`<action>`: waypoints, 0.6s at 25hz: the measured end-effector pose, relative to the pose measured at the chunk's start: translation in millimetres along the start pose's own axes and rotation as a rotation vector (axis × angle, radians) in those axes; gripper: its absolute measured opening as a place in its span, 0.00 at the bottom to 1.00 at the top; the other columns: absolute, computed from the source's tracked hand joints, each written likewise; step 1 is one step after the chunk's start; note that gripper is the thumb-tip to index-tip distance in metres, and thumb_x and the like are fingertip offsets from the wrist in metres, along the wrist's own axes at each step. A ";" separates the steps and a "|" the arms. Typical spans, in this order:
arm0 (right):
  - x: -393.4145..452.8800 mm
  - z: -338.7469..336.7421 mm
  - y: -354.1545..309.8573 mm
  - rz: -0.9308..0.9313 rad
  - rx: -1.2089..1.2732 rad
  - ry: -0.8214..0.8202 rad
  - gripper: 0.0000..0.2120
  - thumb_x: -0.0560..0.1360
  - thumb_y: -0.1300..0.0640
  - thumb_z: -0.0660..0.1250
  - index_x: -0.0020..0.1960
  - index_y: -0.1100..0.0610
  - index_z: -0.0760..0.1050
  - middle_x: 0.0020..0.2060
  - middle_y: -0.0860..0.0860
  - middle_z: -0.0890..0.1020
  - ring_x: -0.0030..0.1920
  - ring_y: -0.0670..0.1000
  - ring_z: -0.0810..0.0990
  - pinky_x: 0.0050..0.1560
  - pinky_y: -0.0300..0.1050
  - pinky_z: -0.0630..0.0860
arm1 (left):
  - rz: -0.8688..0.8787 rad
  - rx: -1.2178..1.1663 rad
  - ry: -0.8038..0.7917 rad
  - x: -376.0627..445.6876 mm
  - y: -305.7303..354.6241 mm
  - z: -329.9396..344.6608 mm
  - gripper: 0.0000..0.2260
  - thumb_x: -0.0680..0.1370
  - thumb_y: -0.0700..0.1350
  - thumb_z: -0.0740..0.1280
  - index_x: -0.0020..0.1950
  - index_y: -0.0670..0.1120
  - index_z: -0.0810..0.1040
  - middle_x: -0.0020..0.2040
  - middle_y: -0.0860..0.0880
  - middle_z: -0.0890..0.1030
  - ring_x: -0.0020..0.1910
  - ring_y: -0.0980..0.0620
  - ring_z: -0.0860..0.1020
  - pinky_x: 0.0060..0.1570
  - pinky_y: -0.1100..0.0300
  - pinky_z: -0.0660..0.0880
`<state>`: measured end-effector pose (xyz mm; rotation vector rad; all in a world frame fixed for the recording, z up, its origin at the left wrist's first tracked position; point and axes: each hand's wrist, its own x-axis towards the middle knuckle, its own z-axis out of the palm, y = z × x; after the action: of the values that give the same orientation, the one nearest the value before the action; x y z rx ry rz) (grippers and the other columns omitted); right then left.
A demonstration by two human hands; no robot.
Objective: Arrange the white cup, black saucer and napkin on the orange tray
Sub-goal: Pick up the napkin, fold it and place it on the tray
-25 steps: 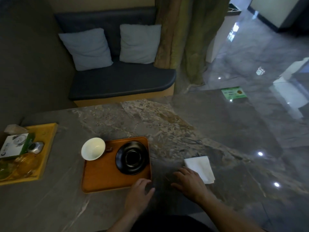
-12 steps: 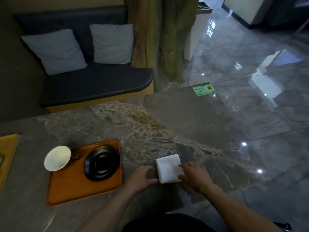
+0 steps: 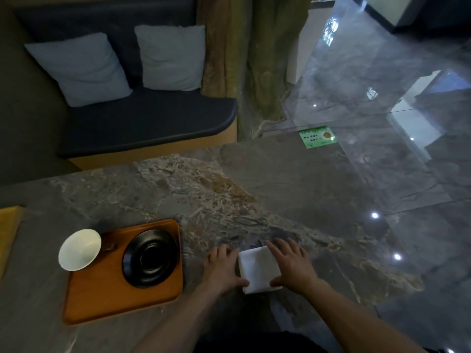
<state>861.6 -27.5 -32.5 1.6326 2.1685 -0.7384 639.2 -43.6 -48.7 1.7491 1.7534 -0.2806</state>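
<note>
The orange tray [image 3: 107,299] lies on the marble table at the lower left. A black saucer [image 3: 150,258] rests on the tray's right half. The white cup [image 3: 79,249] sits at the tray's far left corner, overhanging the rim. A folded white napkin [image 3: 258,270] lies flat on the table to the right of the tray. My left hand [image 3: 221,270] presses flat against the napkin's left edge, thumb at its near corner. My right hand [image 3: 293,267] lies flat over its right edge. Both hands have their fingers spread.
A yellow tray edge [image 3: 7,230] shows at the far left. A green card [image 3: 318,136] lies at the table's far edge. Beyond the table stands a dark bench [image 3: 147,123] with two grey cushions. Glossy floor lies to the right.
My left hand left the tray's near corner and moved right to the napkin. My right hand slid onto the napkin's right edge. Both hands now frame it.
</note>
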 end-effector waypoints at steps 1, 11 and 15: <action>1.1 0.7 -0.3 0.017 0.001 -0.010 0.52 0.67 0.40 0.74 0.78 0.42 0.43 0.79 0.52 0.49 0.78 0.61 0.44 0.75 0.63 0.48 | 0.009 0.006 0.003 -0.1 0.1 1.7 0.42 0.63 0.65 0.71 0.72 0.57 0.59 0.69 0.49 0.61 0.68 0.46 0.58 0.65 0.46 0.63; 9.5 -6.2 -4.1 0.009 0.005 0.031 0.47 0.62 0.43 0.77 0.73 0.45 0.56 0.73 0.50 0.60 0.75 0.59 0.53 0.74 0.62 0.52 | -0.024 0.037 0.034 -2.6 12.6 -1.8 0.38 0.62 0.61 0.74 0.69 0.56 0.61 0.68 0.48 0.61 0.67 0.44 0.60 0.65 0.47 0.60; 6.6 -2.7 -4.3 0.016 0.128 0.055 0.37 0.64 0.48 0.75 0.67 0.45 0.60 0.65 0.49 0.71 0.68 0.54 0.65 0.70 0.55 0.62 | -0.044 0.078 0.083 -7.8 18.7 -7.3 0.34 0.63 0.61 0.72 0.64 0.56 0.64 0.65 0.50 0.67 0.65 0.46 0.65 0.65 0.44 0.59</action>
<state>855.7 -21.7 -33.0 1.7504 2.1835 -0.8528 654.4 -44.1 -33.4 1.8017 1.8649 -0.3035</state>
